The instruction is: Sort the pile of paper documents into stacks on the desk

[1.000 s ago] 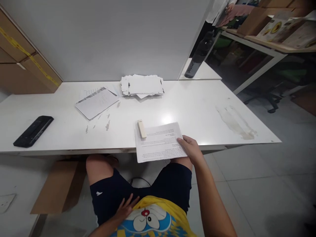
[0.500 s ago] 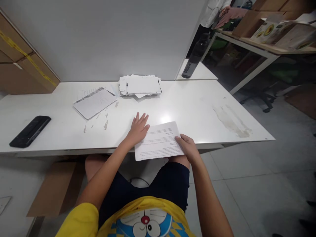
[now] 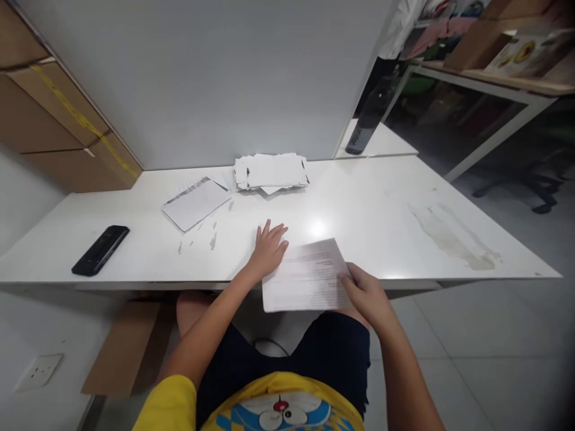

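Observation:
Printed paper (image 3: 305,278) extends over the front edge of the white table, its text blurred. My right hand (image 3: 366,293) grips its right side, thumb on top and fingers beneath. At the sheet's upper left corner, my left hand (image 3: 268,250) rests with fingers spread on the tabletop, holding nothing. Whether this is one sheet or a thin stack I cannot tell. Farther back, against the grey partition, lies a thick uneven pile of papers (image 3: 272,172). A smaller set of papers (image 3: 196,203) sits at an angle to its left.
A black phone-like device (image 3: 100,250) lies on the left of the white table (image 3: 368,209). Cardboard boxes (image 3: 67,137) stand behind it. A dark bottle (image 3: 368,120) is upright beside the grey partition (image 3: 224,84). An open cardboard box (image 3: 123,344) sits below the table.
The view has shifted, so the table and everything on it appear lower and farther right. Both hands keep nearly the same pose around the paper.

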### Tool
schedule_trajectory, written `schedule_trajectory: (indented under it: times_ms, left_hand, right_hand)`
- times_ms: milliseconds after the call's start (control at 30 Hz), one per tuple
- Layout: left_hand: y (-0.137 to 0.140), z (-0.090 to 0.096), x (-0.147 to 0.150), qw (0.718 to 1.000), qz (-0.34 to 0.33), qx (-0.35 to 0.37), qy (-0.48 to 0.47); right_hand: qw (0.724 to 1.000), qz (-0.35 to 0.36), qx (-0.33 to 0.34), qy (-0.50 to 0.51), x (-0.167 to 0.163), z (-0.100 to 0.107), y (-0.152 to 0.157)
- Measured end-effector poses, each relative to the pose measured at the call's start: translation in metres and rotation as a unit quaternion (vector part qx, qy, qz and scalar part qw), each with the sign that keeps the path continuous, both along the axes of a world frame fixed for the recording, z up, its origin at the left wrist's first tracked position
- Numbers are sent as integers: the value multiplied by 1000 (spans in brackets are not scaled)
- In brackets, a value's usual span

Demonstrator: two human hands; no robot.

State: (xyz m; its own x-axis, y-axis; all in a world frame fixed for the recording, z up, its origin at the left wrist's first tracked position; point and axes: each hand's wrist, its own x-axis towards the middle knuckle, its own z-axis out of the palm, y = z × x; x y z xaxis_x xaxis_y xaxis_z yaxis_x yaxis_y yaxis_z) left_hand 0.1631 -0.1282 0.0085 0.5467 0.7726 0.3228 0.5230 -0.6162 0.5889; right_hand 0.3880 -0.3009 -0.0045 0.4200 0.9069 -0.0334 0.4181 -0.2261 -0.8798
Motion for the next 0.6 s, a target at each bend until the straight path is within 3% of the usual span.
schedule_trajectory:
  times_ms: [133, 267, 333, 433, 600]
  left_hand:
    - [53, 30, -63, 992, 99, 52, -54]
    - [100, 29, -150, 959, 276, 46, 53]
    - [113, 18, -175, 937, 331, 42, 106]
    - [121, -2, -183, 924, 337, 68, 170]
    - [124, -24, -181, 915, 332, 78, 217]
  right_hand:
    - [991, -70, 41, -108, 25, 28, -13]
    - [970, -185, 126, -94, 35, 67, 12]
    - [962, -208, 176, -18, 33, 79, 44]
    - [955, -183, 208, 109, 37, 82, 114]
    - [962, -118, 180, 171, 52, 50, 249]
